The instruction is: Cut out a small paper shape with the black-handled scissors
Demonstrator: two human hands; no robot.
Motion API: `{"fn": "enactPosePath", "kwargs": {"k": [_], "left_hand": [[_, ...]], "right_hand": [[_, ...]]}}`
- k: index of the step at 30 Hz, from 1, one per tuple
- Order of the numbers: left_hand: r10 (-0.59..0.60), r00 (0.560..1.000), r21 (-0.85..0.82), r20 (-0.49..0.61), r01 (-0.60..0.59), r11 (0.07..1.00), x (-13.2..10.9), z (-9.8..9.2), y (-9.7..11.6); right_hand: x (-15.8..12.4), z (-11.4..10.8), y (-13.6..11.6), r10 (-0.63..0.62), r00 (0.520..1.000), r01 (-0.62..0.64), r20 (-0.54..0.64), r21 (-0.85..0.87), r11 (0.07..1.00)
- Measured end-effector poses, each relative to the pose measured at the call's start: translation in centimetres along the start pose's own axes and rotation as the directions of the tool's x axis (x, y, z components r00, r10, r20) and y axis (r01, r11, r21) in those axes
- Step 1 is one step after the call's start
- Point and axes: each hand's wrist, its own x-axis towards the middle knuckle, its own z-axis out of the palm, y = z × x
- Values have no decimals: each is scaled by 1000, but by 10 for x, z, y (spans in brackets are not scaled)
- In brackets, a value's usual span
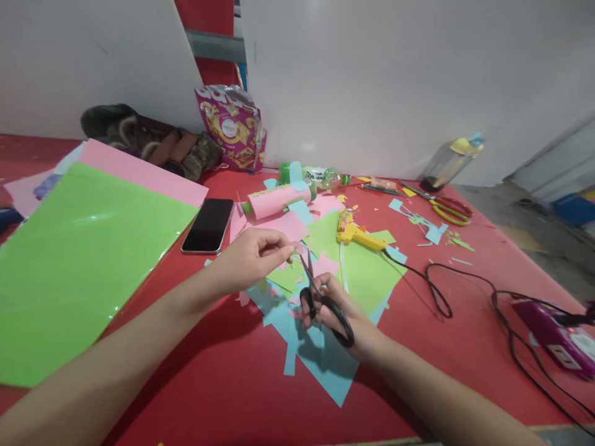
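Note:
Black-handled scissors [310, 282] are in my right hand [341, 313], its fingers in and around the handle loops, blades pointing up and slightly parted. Just left of the blade tips, my left hand [253, 257] pinches a tiny scrap of green paper [292, 250] between thumb and forefinger; most of it is hidden. Beneath both hands lie light blue paper [332, 375], green paper [372, 272] and many small pink, green and blue cuttings. Behind them lies a bottle wrapped in pink paper [279, 201], with green trim.
A yellow glue gun [360, 236] rests on the green paper, its black cord running right to a purple power strip [555, 337]. A phone [208, 226] and large green sheets [88, 260] lie left. Behind are a snack bag [235, 130], a green bottle [320, 176] and red-yellow-handled scissors [450, 209].

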Motion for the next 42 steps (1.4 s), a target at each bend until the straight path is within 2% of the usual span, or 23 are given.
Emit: {"fn": "enactPosePath", "kwargs": {"k": [8, 15, 32, 37, 42], "left_hand": [[38, 991, -31, 129, -34, 999, 0, 4, 2], [24, 983, -55, 182, -15, 998, -1, 3, 2], [-42, 988, -81, 148, 54, 995, -2, 12, 4], [-15, 992, -86, 128, 26, 996, -3, 13, 4], [-50, 989, -78, 142, 61, 995, -5, 12, 7]], "right_hand": [[-1, 1, -3, -16, 998, 18, 58, -31, 999], [0, 0, -4, -21, 997, 23, 75, -29, 999], [0, -1, -1, -51, 995, 54, 88, -39, 998], [1, -1, -1, -62, 995, 63, 81, -16, 998], [0, 0, -4, -40, 995, 40, 87, 5, 999]]}}
